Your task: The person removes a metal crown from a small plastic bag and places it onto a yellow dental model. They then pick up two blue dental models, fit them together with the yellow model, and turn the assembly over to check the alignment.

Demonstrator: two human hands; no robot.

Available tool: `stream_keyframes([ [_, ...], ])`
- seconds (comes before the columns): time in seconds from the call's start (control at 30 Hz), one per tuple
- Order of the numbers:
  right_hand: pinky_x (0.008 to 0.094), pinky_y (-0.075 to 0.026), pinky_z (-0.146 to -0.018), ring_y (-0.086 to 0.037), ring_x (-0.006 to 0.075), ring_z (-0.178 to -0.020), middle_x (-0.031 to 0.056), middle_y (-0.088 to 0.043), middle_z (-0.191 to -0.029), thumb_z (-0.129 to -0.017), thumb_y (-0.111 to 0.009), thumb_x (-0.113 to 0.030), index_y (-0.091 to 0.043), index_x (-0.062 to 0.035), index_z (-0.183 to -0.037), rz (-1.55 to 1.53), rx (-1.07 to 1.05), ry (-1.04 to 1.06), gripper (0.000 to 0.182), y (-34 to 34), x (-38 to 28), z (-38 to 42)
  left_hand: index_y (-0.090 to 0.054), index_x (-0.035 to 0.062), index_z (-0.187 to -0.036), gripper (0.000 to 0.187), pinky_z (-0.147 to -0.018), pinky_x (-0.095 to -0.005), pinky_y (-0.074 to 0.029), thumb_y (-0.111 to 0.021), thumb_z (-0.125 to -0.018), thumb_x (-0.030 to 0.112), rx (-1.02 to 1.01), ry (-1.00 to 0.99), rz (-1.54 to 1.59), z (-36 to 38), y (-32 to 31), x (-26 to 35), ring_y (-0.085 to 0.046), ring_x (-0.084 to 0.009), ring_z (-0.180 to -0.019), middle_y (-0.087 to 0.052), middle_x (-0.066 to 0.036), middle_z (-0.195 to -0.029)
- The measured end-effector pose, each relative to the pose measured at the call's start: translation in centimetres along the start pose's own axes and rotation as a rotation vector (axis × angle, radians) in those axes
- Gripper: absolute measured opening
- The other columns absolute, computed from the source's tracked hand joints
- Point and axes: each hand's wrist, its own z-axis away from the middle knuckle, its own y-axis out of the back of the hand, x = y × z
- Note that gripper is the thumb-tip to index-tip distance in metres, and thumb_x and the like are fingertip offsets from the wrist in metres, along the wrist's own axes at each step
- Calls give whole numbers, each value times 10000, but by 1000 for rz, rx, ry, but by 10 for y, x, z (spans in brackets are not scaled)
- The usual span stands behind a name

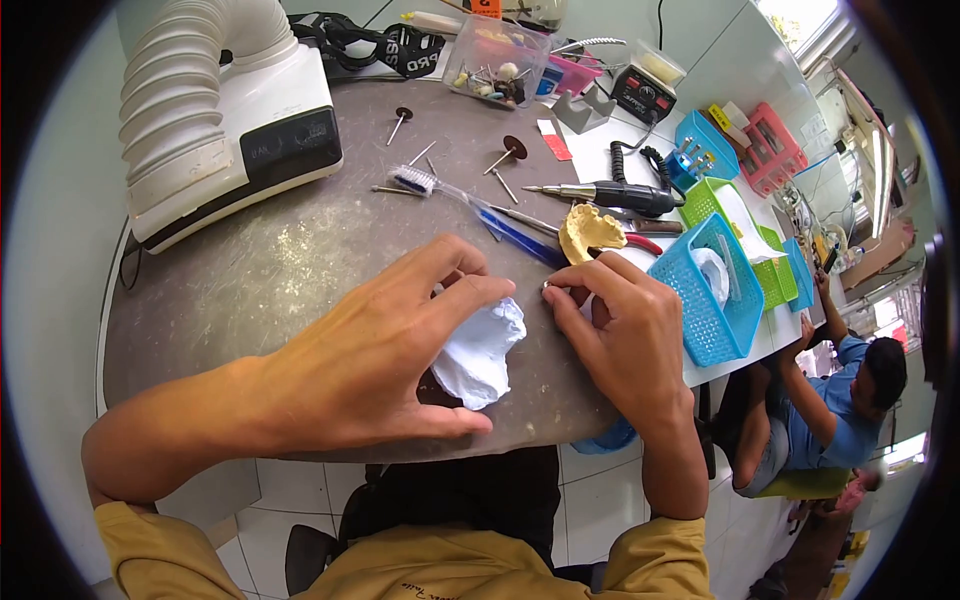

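A white plaster dental cast (482, 350) with a rough edge lies on the worktop near its front edge. My left hand (415, 330) arches over its left side, thumb stretched out below and index fingertip at the upper edge; the other fingertips are partly hidden. To the right, my right hand (620, 320) pinches a tiny whitish piece (546, 286) between thumb and fingers, too small to identify. Just beyond that hand is a yellow dental cast (582, 235) with a horseshoe-shaped arch, beside the red handle of a tool (643, 243).
A handpiece (600, 195), a brush (412, 180) and several mounted discs (513, 147) lie farther back. A white machine with a ribbed hose (240, 150) stands left. Blue basket (705, 330) and green baskets (775, 280) are right. A co-worker (830, 400) sits beyond them.
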Motion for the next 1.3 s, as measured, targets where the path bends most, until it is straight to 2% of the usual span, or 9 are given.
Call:
stream_keyframes([
  [0.17,262,-439,-522,-569,111,-567,50,-637,-761,-825,-765,-70,-741,-22,-921,-342,-27,-75,110,9,-16,5,-499,30,-1367,873,-1006,-437,-462,-918,-639,266,12,-11,-24,0,-3,0,-539,-362,-1180,-515,-181,-1280],
  [0.27,238,-405,-508,-534,77,-561,41,-639,-768,-821,-769,-65,-749,-15,-928,-433,-51,-73,120,8,-19,7,-497,36,-1367,869,-1005,-440,-465,-919,-645,271,19,9,-20,0,-3,0,-546,-366,-1175,-523,-173,-1274],
  [0.5,234,-388,-508,-512,66,-550,41,-646,-783,-825,-772,-66,-752,-7,-935,-485,-111,-115,127,5,-18,5,-487,40,-1379,891,-997,-440,-472,-923,-645,296,46,3,-15,1,-5,-1,-552,-367,-1168,-523,-173,-1279],
  [0.8,245,-422,-526,-545,83,-558,48,-658,-728,-844,-733,-63,-769,-16,-985,-455,-82,-66,153,3,-17,5,-475,41,-1399,918,-997,-443,-476,-924,-644,310,55,2,-32,3,-5,-1,-551,-368,-1170,-523,-180,-1281],
  [1.1,244,-438,-536,-560,93,-567,53,-696,-764,-839,-741,-63,-767,-16,-960,-470,-102,-116,132,6,-20,2,-466,40,-1407,919,-996,-443,-477,-920,-648,289,54,1,-44,3,-5,-1,-553,-374,-1164,-525,-187,-1275],
  [1.3,234,-450,-557,-587,91,-629,50,-707,-821,-818,-755,-38,-769,-20,-957,-486,-127,-115,141,5,-19,0,-458,35,-1415,928,-998,-442,-474,-919,-649,285,59,-2,-42,3,-5,-1,-553,-374,-1162,-531,-188,-1264],
])
